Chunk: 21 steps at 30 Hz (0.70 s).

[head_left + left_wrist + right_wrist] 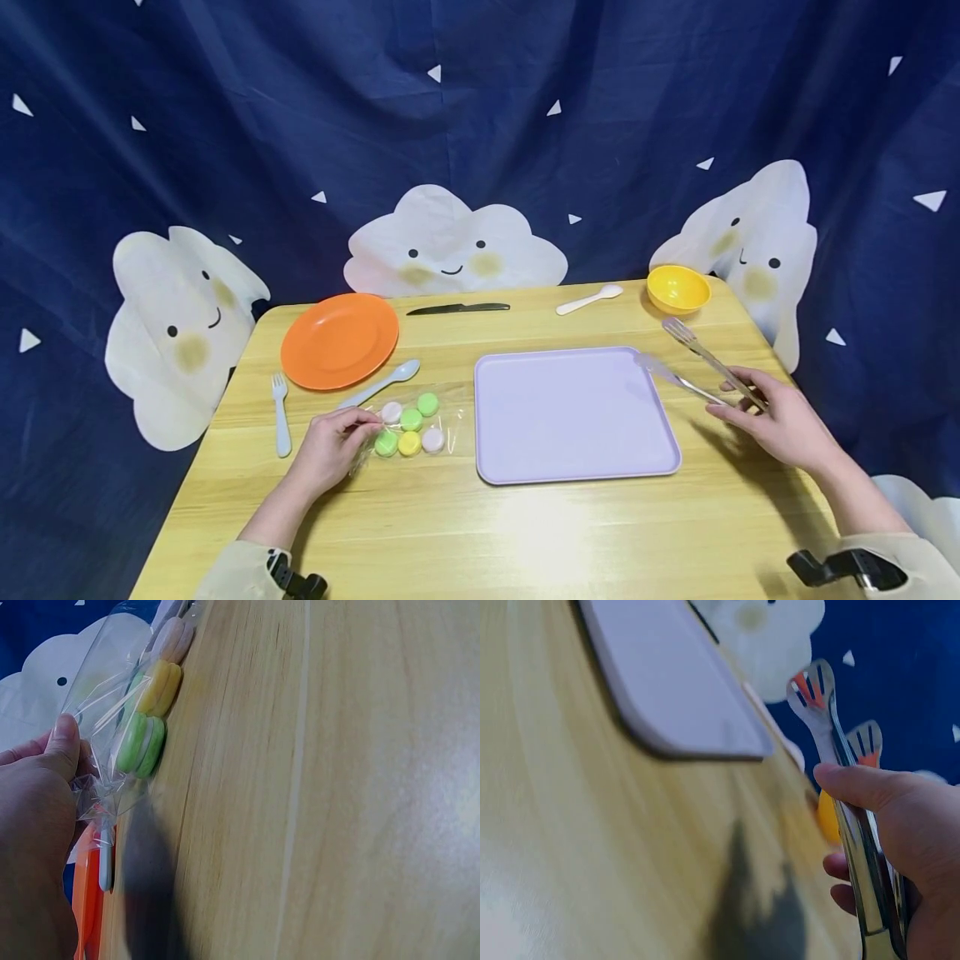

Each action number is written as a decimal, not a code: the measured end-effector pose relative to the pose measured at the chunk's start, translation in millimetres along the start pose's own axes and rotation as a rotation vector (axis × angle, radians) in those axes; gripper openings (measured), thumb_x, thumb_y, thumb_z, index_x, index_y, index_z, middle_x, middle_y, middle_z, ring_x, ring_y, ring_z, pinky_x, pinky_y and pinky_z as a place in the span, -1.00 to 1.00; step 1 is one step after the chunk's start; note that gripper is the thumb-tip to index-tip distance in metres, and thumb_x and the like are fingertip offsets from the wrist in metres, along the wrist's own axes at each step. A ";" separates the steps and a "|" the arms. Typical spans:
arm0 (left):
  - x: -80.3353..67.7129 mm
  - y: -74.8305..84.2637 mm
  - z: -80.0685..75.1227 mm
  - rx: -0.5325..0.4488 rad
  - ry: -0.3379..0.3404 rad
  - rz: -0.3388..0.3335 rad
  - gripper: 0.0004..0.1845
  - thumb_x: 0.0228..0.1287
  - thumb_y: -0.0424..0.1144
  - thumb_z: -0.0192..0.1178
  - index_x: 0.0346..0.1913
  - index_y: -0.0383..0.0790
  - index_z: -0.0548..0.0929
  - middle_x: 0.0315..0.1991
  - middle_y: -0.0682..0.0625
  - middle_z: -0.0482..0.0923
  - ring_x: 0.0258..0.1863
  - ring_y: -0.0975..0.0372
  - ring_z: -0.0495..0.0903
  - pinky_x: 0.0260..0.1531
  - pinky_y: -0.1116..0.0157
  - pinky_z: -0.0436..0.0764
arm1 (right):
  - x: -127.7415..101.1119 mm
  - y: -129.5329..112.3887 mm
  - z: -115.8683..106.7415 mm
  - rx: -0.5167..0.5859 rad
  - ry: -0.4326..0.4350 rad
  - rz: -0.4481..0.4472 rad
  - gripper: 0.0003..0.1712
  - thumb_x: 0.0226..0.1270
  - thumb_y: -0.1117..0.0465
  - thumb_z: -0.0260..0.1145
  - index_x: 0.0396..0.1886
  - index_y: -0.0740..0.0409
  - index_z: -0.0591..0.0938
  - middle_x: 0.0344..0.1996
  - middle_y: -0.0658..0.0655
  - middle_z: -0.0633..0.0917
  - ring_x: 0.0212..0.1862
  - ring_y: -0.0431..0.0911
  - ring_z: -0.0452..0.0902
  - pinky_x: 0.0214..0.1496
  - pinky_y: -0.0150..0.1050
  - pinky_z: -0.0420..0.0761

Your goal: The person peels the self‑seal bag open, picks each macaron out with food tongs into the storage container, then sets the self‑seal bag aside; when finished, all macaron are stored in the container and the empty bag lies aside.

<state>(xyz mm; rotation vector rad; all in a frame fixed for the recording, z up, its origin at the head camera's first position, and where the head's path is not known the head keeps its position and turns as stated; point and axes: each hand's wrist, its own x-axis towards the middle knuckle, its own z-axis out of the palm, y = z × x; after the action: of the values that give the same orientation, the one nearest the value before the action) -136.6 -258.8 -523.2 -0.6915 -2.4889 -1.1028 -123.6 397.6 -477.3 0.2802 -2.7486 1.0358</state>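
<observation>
Right hand (pixel 780 421) gripping tongs (pixel 693 358), tips angled away toward yellow bowl (pixel 678 288)

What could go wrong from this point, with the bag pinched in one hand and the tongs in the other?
1. The left hand pinches only a corner of the clear bag, so lifting it may spill or jumble the macarons.
2. The tongs, held near their hinged end by the right hand, hover over the purple tray rim and might knock it.
3. The thin film may snag on the tong tips.
</observation>
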 end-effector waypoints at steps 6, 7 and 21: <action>0.5 -0.6 0.1 0.005 0.002 0.001 -0.76 0.19 -0.56 0.49 -0.27 -0.11 0.81 -0.28 0.05 0.79 -0.25 0.22 0.78 -0.19 0.58 0.65 | 11.6 -29.0 -1.2 0.015 -0.016 -0.118 -0.44 0.21 0.32 0.64 0.19 0.25 0.66 -0.22 0.12 0.77 -0.33 -0.26 0.63 -0.38 -0.47 0.54; 0.0 -0.8 -0.4 0.009 0.000 0.001 -0.76 0.20 -0.56 0.49 -0.27 -0.11 0.81 -0.28 0.05 0.79 -0.25 0.21 0.78 -0.19 0.58 0.65 | 13.6 -33.6 -0.6 0.008 -0.016 -0.147 -0.43 0.19 0.36 0.64 0.20 0.26 0.66 -0.23 0.09 0.77 -0.34 -0.26 0.62 -0.37 -0.48 0.55; 1.4 -0.8 -0.5 0.018 -0.018 -0.025 -0.79 0.25 -0.50 0.49 -0.24 -0.07 0.82 -0.23 0.10 0.79 -0.19 0.21 0.77 -0.15 0.54 0.66 | 43.2 -93.6 35.5 -0.139 -0.169 -0.370 -0.41 0.27 0.17 0.61 0.27 0.13 0.64 -0.30 -0.15 0.68 -0.53 -0.37 0.35 -0.49 -0.35 0.40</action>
<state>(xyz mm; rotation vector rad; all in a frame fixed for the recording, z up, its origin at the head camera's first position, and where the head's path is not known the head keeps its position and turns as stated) -138.2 -259.2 -522.7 -0.6702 -2.5258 -1.0858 -146.5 300.2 -434.1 0.8494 -2.7440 0.7508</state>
